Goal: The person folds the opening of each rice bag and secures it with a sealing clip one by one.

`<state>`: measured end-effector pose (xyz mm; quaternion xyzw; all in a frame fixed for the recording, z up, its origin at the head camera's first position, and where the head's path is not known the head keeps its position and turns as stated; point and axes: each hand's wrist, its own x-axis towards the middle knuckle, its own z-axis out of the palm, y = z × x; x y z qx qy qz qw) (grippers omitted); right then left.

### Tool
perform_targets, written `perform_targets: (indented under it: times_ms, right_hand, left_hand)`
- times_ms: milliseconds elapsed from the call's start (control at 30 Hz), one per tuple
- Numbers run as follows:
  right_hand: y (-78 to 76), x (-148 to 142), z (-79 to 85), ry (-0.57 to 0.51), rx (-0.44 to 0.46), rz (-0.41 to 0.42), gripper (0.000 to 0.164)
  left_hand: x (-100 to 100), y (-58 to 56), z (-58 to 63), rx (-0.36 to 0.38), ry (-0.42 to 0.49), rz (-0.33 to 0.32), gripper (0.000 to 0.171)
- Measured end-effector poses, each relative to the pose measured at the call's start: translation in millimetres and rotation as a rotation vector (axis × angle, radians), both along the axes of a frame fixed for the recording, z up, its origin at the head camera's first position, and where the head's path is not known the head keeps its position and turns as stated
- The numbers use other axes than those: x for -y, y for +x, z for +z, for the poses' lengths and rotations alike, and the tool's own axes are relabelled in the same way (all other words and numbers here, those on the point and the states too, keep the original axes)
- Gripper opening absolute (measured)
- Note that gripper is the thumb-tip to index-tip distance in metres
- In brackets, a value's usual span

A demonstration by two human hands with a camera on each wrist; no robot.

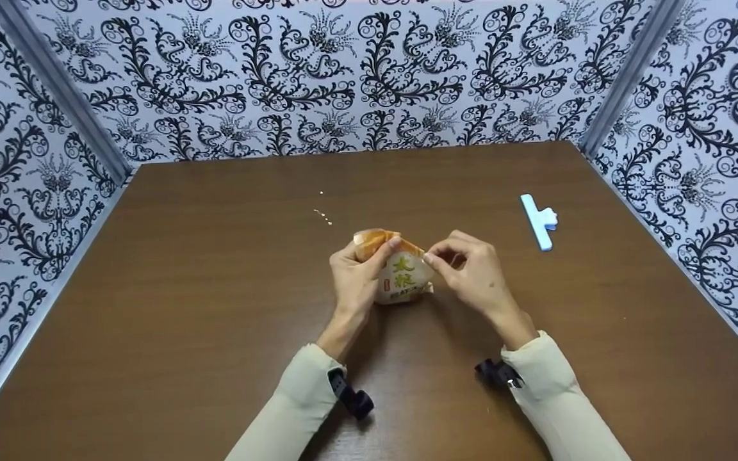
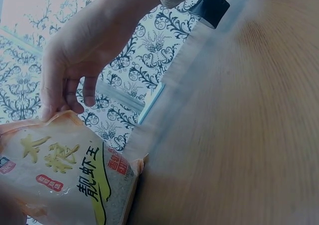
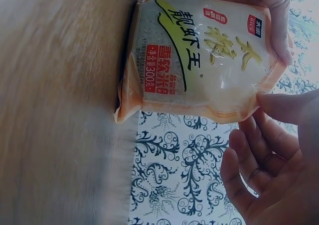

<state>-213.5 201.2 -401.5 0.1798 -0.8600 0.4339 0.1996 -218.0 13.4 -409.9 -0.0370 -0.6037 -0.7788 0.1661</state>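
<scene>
A small bag of rice (image 1: 404,276), pale with orange edges, stands upright on the table in the head view. My left hand (image 1: 357,274) grips its upper left part, thumb across the front of the folded orange top. Thumb and fingertips of my right hand (image 1: 476,272) pinch the bag's upper right corner. In the right wrist view, the printed front of the rice bag (image 3: 199,60) shows, its bottom edge at the tabletop. The left wrist view shows the right hand (image 2: 82,56) at the bag's corner, its other fingers loosely bent.
A light blue bag clip (image 1: 541,223) lies on the brown table (image 1: 215,288) to the right, beyond my right hand. Several small white bits (image 1: 324,216) lie behind the bag, slightly left. Patterned wall panels (image 1: 318,83) border the table at the back and sides.
</scene>
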Motion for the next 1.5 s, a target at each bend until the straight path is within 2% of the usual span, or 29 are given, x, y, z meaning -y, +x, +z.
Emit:
perform_targets:
  times_ms: [800,1500]
  right_hand:
    - [-1.2,-5.1,-2.6,0.049,0.004,0.028,0.003]
    - [-0.3,-10.0,-4.3,0.144,-0.024,-0.006,0.006]
  left_hand:
    - [0.5,0.4,0.6,0.018,0.000,0.008,0.020]
    - [0.4,0.7,0.9,0.018,0.000,0.012,0.019]
